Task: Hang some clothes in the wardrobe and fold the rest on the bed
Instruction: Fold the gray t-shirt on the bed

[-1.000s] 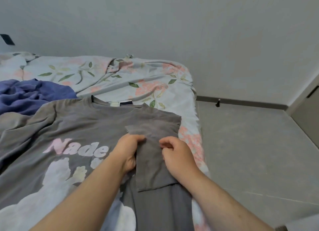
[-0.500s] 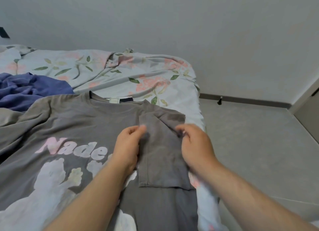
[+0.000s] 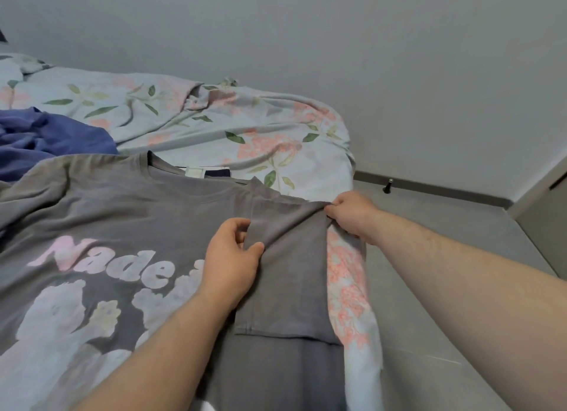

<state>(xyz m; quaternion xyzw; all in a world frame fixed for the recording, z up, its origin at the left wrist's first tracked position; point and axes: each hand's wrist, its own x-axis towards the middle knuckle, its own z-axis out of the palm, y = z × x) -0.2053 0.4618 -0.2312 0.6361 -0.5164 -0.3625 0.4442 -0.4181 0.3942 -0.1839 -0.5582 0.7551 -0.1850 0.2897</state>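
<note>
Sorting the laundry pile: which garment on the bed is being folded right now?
The grey printed T-shirt, spread flat with both hands pinching its folded-in sleeve; the blue garment lies crumpled and untouched behind it.

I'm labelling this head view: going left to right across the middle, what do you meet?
Blue garment → grey T-shirt → left hand → folded sleeve → right hand → grey floor.

Matt grey cloth t-shirt (image 3: 129,214) on soft floral cotton bedsheet (image 3: 245,128)

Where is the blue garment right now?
In the head view, the blue garment lies bunched at far left on the floral bedsheet, just beyond the grey T-shirt.
</note>
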